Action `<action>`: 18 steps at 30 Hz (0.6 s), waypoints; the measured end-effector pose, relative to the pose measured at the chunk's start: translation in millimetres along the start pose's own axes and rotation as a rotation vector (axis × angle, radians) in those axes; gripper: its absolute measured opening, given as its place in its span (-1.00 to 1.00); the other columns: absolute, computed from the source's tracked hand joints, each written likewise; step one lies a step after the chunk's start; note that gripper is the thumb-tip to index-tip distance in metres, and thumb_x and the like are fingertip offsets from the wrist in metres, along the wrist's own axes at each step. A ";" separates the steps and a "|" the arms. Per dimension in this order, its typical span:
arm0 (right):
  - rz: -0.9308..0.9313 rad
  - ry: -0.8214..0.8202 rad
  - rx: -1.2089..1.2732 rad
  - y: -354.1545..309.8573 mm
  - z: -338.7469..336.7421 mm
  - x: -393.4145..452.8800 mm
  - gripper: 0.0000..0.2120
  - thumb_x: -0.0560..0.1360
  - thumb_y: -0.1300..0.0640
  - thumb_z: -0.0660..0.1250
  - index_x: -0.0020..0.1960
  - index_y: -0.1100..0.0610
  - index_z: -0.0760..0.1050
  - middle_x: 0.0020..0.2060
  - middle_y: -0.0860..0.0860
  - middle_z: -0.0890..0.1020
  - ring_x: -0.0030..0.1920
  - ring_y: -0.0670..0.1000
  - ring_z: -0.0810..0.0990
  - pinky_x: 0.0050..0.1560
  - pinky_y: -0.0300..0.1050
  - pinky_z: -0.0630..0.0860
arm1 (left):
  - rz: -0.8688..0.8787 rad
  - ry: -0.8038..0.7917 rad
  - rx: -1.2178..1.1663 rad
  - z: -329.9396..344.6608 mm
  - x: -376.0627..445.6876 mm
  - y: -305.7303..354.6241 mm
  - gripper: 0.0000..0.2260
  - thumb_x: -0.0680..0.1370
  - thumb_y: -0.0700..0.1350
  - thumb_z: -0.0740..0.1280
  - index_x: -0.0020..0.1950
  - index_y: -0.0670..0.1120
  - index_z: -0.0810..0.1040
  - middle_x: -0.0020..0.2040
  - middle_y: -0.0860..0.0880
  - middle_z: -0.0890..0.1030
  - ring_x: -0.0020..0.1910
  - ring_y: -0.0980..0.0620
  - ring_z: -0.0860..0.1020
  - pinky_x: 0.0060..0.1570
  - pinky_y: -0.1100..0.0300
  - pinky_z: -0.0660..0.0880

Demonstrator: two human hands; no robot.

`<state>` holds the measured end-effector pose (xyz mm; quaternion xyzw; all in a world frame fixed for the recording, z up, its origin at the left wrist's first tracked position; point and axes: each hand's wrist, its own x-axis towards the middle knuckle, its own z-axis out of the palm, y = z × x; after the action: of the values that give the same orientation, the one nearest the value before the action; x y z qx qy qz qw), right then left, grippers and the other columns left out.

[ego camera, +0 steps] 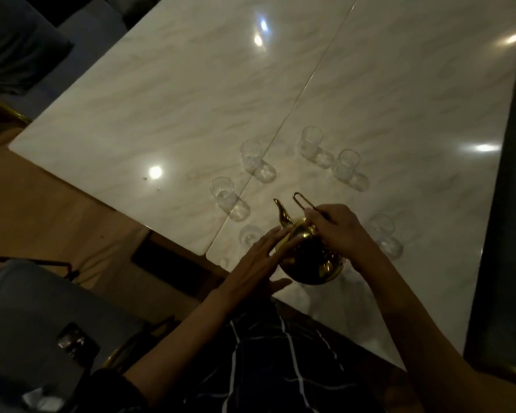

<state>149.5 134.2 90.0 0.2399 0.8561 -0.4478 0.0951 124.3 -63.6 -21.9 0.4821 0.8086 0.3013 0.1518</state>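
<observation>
A shiny gold teapot (310, 260) stands near the front edge of a glossy marble table (191, 93), its spout pointing away to the upper left. My right hand (340, 231) grips the teapot's wire handle from above. My left hand (259, 260) lies with straight fingers against the pot's left side. Several small clear glasses stand around the pot: one (222, 190) to the left, one (251, 153) behind it, two (312, 141) (347, 162) farther back, one (380, 229) to the right, and one (249, 234) partly hidden by my left fingers.
A seam (295, 99) divides the table into two slabs. Grey upholstered chairs stand at the lower left (42, 308) and upper left (18, 46). A dark strip (513, 204) runs along the table's right edge. The floor at left is tan.
</observation>
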 end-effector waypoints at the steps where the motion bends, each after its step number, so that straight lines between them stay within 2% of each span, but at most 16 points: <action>1: 0.000 -0.023 -0.008 1.7 5.1 -7.3 -0.66 0.61 -0.02 0.22 -0.28 0.03 0.59 -0.38 -0.05 0.60 -0.31 -0.12 0.57 -0.23 -0.18 0.44 | 0.021 -0.016 -0.006 5.1 -4.9 0.6 -0.14 0.49 0.10 0.46 0.64 0.01 0.05 0.65 -0.04 -0.01 0.63 -0.06 0.04 0.46 -0.09 0.31; 4: 0.018 -0.071 -0.035 7.2 24.0 -24.1 -0.65 0.61 -0.03 0.23 -0.28 0.04 0.59 -0.40 -0.03 0.59 -0.35 -0.11 0.56 -0.26 -0.18 0.44 | 0.048 -0.047 -0.028 16.9 -20.5 5.1 -0.14 0.50 0.15 0.43 0.65 0.00 0.03 0.65 -0.07 -0.02 0.61 -0.04 0.11 0.49 0.02 0.29; 6: 0.032 -0.088 -0.052 9.6 35.2 -31.0 -0.64 0.61 -0.04 0.23 -0.27 0.09 0.60 -0.40 -0.01 0.59 -0.35 -0.07 0.57 -0.25 -0.11 0.48 | 0.042 -0.058 -0.071 20.5 -31.6 8.5 -0.16 0.49 0.18 0.38 0.65 -0.03 0.04 0.64 -0.09 -0.01 0.58 -0.04 0.17 0.46 0.11 0.27; 8: 0.052 -0.099 -0.055 10.4 43.9 -35.4 -0.62 0.60 -0.06 0.22 -0.26 0.12 0.59 -0.40 0.01 0.59 -0.35 -0.05 0.58 -0.23 -0.06 0.51 | 0.053 -0.041 -0.115 22.4 -40.1 10.6 -0.19 0.51 0.21 0.32 0.64 -0.07 0.07 0.65 -0.09 -0.02 0.59 -0.01 0.11 0.46 0.14 0.25; 11: 0.061 -0.100 -0.068 9.1 52.0 -39.4 -0.63 0.60 -0.06 0.23 -0.30 0.09 0.56 -0.44 -0.02 0.55 -0.40 -0.11 0.54 -0.30 -0.16 0.45 | 0.046 -0.008 -0.134 25.1 -49.3 12.4 -0.20 0.52 0.24 0.26 0.64 -0.08 0.05 0.64 -0.05 -0.06 0.60 0.11 -0.04 0.46 0.24 0.14; 14: 0.050 -0.084 -0.102 4.0 56.2 -40.7 -0.62 0.61 -0.05 0.22 -0.31 0.09 0.55 -0.44 -0.02 0.55 -0.42 -0.11 0.52 -0.32 -0.21 0.40 | 0.096 0.020 -0.108 24.2 -53.0 11.4 -0.25 0.58 0.24 0.24 0.62 -0.14 0.10 0.64 -0.11 -0.03 0.62 0.10 -0.05 0.49 0.35 0.04; 15: 0.046 -0.076 -0.118 1.7 56.3 -40.5 -0.62 0.61 -0.05 0.22 -0.31 0.10 0.55 -0.44 -0.01 0.55 -0.42 -0.11 0.51 -0.32 -0.21 0.38 | 0.119 0.024 -0.116 22.8 -53.2 12.0 -0.28 0.59 0.23 0.24 0.62 -0.12 0.13 0.64 -0.13 0.01 0.62 0.09 -0.01 0.50 0.36 0.04; 18: 0.037 -0.070 -0.166 -6.0 53.4 -40.6 -0.62 0.61 -0.04 0.23 -0.26 0.15 0.59 -0.42 0.01 0.57 -0.39 -0.08 0.54 -0.31 -0.21 0.38 | 0.047 0.057 -0.229 13.9 -47.1 19.7 -0.44 0.61 0.14 0.30 0.57 0.03 0.27 0.60 -0.13 0.20 0.56 0.18 0.19 0.46 0.33 0.23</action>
<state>178.9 74.7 78.6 0.2313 0.8818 -0.3817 0.1526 168.3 -92.9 -22.2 0.4716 0.7612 0.4089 0.1759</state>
